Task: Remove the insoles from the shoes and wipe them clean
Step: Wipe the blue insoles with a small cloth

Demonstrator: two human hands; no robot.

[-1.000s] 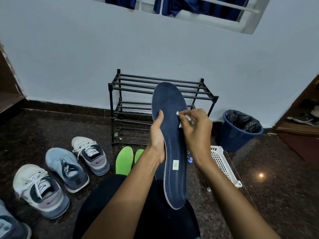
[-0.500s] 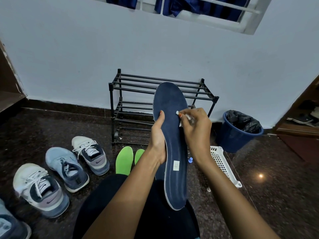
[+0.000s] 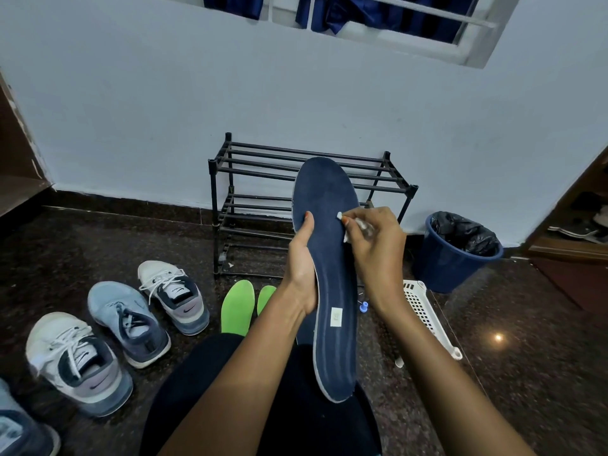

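A long dark blue insole point(image 3: 332, 258) stands upright in front of me, toe up, a small white label near its heel. My left hand point(image 3: 301, 268) grips its left edge at mid-length, thumb lying on the blue face. My right hand point(image 3: 375, 248) pinches a small white wipe point(image 3: 348, 227) and presses it against the insole's right side near the toe. Two green insoles point(image 3: 237, 306) lie on the floor behind my left forearm. Several sneakers rest at the left: a white one point(image 3: 174, 296), a light blue one point(image 3: 126, 320) and another white one point(image 3: 77, 360).
A black metal shoe rack point(image 3: 263, 205) stands against the pale wall. A blue bin point(image 3: 455, 255) with a black liner is at the right, a white plastic basket point(image 3: 427, 317) in front of it. Dark granite floor all around; wooden furniture edges at both sides.
The insole and my left hand have stayed almost still. My right hand with the wipe has shifted only slightly on the insole's upper right side.
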